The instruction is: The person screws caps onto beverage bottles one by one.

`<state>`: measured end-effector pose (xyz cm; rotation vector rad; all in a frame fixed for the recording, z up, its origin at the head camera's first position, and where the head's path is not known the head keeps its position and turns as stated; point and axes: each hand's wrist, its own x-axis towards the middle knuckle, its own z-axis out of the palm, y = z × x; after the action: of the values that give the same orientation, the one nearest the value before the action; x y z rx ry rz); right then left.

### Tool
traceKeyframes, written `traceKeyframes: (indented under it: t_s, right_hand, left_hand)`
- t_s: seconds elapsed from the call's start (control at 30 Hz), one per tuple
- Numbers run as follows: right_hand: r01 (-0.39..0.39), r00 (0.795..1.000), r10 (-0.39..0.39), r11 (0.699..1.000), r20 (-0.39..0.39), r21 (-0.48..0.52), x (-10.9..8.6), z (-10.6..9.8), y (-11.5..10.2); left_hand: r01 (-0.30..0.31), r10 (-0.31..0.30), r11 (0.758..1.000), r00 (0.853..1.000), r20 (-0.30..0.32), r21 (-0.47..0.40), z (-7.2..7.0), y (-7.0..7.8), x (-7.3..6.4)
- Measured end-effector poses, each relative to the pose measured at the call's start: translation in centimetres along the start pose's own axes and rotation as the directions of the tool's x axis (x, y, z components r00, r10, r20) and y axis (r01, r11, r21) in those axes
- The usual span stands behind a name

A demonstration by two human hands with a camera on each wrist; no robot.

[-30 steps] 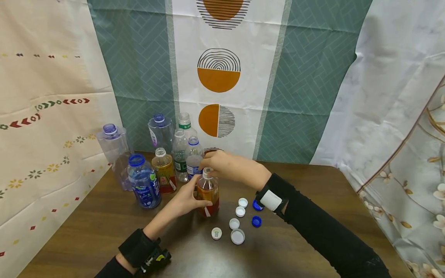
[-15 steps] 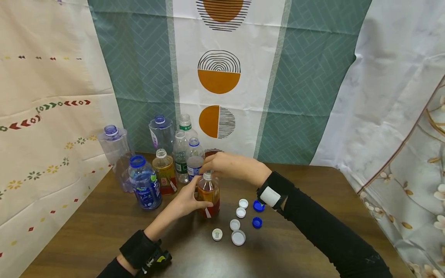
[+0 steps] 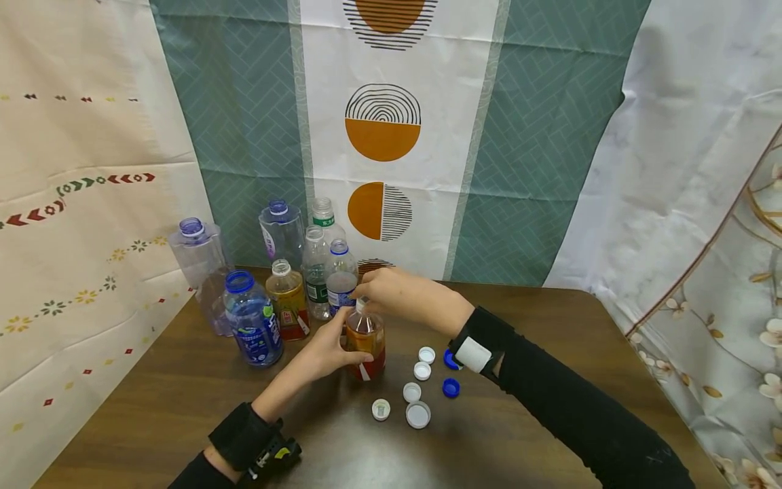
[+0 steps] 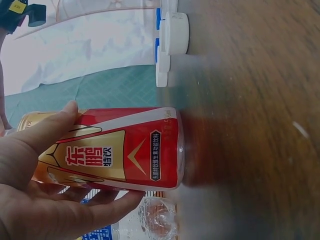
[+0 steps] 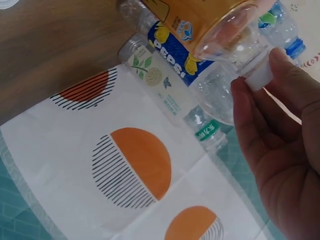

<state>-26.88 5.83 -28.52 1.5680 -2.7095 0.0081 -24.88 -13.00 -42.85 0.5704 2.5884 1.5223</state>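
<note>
Cream patterned cloth (image 3: pixel 91 217) left; green-and-white hanging (image 3: pixel 391 170) behind brown table (image 3: pixel 342 448); flowered cloth (image 3: pixel 733 305) right.

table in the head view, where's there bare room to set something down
The table is bare at right rear, between the right sleeve and the back edge; also at front, between the left wristband and the loose caps. Crowded: rear left, with standing bottles, and the middle, where left hand and right hand are at the held bottle.

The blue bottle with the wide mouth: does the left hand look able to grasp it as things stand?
Probably not at once: the left hand holds the red-and-gold bottle. Nothing visible stands between that hand and the blue bottle, so once free it likely could.
</note>
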Motion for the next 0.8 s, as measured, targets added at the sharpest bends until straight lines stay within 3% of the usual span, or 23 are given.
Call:
traceKeyframes:
  t_s: [0.1, 0.3, 0.47, 0.6, 0.8]
  right_hand:
    - [0.023, 1.000, -0.023, 1.000, 0.002, 0.017, -0.1, -0.1, 0.2]
    - [0.141, 0.990, -0.141, 0.990, 0.018, 0.008, -0.3, -0.4, 1.0]
    - [0.134, 0.990, -0.135, 0.991, 0.030, 0.030, -0.4, -0.6, 1.2]
    - [0.145, 0.989, -0.143, 0.985, 0.027, -0.094, -0.4, -0.6, 1.1]
    - [0.162, 0.987, -0.161, 0.948, 0.027, -0.274, -0.2, -0.4, 1.0]
  left_hand:
    - [-0.008, 0.008, 1.000, 1.000, 0.007, 0.005, 0.0, 0.0, 0.0]
    - [0.003, -0.003, 1.000, 1.000, 0.009, 0.004, 0.1, -0.1, 0.0]
    - [-0.007, 0.007, 1.000, 1.000, 0.005, 0.010, 0.1, -0.1, 0.1]
    - [-0.022, 0.022, 1.000, 1.000, 0.002, 0.006, 0.2, -0.2, 0.1]
    - [-0.034, 0.034, 0.999, 0.999, -0.011, 0.003, 0.3, -0.4, 0.0]
